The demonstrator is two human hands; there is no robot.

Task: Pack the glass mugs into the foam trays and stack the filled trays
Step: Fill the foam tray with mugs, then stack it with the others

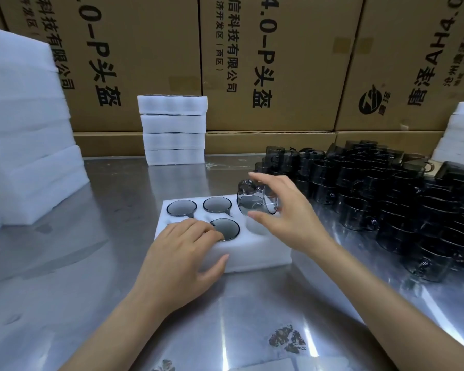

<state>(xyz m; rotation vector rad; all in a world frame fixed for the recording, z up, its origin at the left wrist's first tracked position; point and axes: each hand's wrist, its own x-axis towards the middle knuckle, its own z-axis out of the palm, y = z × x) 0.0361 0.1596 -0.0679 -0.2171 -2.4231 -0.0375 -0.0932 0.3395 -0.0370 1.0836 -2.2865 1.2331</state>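
Observation:
A white foam tray [255,257] lies on the steel table in front of me. Three smoked glass mugs sit in its holes: back left [181,207], back middle [217,204] and front middle [225,228]. The front right hole [257,226] is empty. My right hand [284,210] grips a fourth glass mug [256,200], tilted on its side above the tray's back right corner. My left hand [184,257] rests flat on the tray's front left part, fingertips touching the front middle mug's rim.
A heap of dark glass mugs [386,199] fills the table's right side. A stack of filled foam trays [174,129] stands at the back. Foam stacks rise at far left [24,145] and far right [461,135]. Cardboard boxes [279,62] wall the back.

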